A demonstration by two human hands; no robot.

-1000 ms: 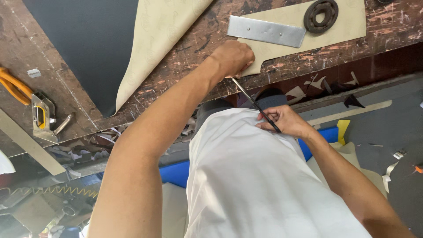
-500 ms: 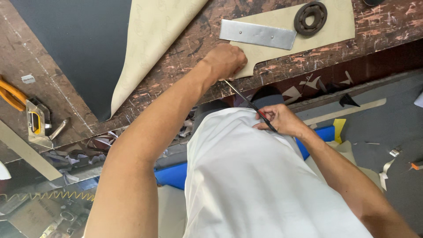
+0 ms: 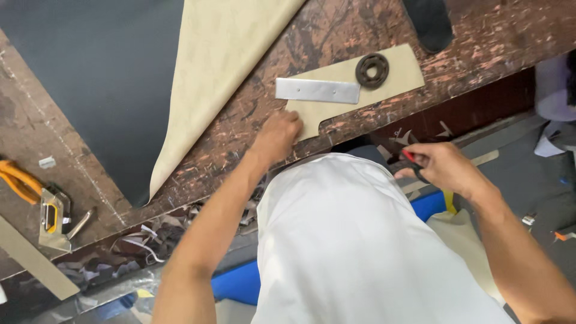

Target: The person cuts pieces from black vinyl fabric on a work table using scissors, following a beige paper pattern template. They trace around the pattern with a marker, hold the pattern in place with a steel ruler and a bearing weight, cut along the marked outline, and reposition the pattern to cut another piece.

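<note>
The left hand [image 3: 277, 135] is laid with fingers curled on the lower corner of a beige cut-out piece [image 3: 354, 90] on the scarred wooden surface [image 3: 252, 114]; its fingertips are hidden beneath the knuckles. The piece is weighted by a flat metal bar [image 3: 317, 90] and a dark bearing ring [image 3: 372, 71]. The right hand [image 3: 441, 168] is closed around a red-handled tool [image 3: 411, 161], held off the surface's edge; only part of its handle can be made out. A staple gun [image 3: 54, 219] is seen far left.
</note>
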